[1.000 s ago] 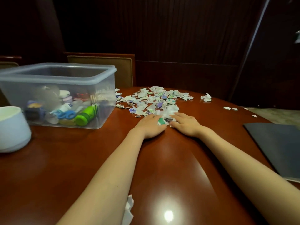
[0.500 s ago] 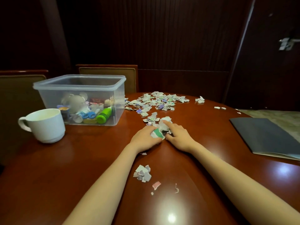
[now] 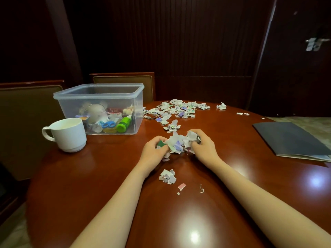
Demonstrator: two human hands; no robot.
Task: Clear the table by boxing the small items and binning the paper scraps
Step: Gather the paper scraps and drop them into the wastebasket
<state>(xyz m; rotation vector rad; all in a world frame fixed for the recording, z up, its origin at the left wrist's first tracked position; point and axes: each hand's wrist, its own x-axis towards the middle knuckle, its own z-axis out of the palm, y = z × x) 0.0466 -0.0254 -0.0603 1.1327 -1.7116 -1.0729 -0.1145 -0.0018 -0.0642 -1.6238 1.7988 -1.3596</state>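
Gathering is the step in hand: the left hand [image 3: 155, 149] and right hand [image 3: 204, 148] each have their grip curled onto one clump of paper scraps [image 3: 179, 144], squeezed between them low over the worktop [image 3: 107, 176]. Next, I judge, it must be lifted whole to a bin, which is not in view, and loose bits may spill. A small cluster [image 3: 167, 176] lies nearer the person and the main pile [image 3: 177, 108] farther off. The clear box [image 3: 138, 108], a white mug [image 3: 67, 136] and a dark folder [image 3: 290, 138] sit off to the sides, out of the way.
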